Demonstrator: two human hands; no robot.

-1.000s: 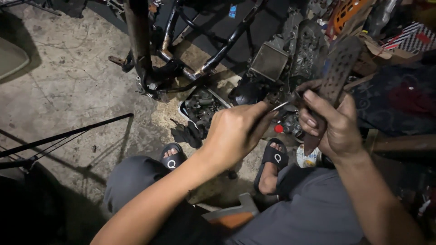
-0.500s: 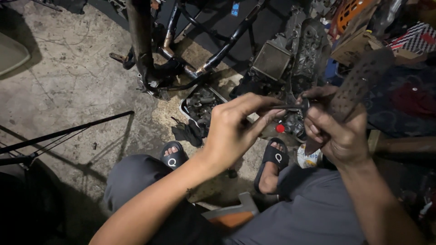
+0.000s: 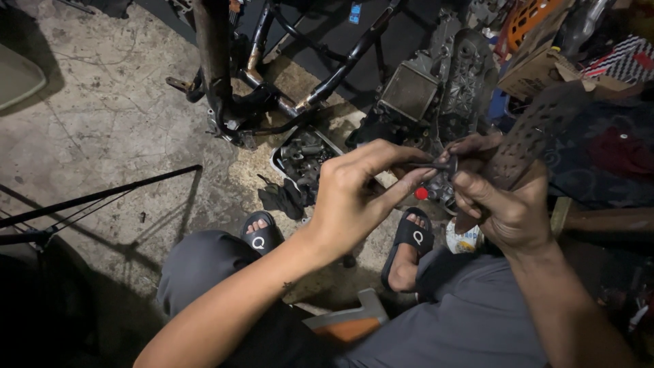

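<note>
My right hand (image 3: 507,204) grips a long, dark, perforated metal plate (image 3: 538,129) that points up and to the right. My left hand (image 3: 357,194) pinches a small dark part (image 3: 436,165) between thumb and fingers and holds it against the lower end of the plate, just in front of my right fingers. Both hands hover over my knees and my feet in black sandals (image 3: 409,238).
A black tubular motorcycle frame (image 3: 272,88) stands ahead on the concrete floor. A tray of small metal parts (image 3: 303,157) and a grey engine block (image 3: 443,88) lie beyond my feet. Cardboard boxes (image 3: 545,68) are at the right. A thin black rod (image 3: 102,197) crosses the left.
My left hand has slid its fingers forward onto the small part at the plate's lower end. The plate has tilted more to the right in my right hand.
</note>
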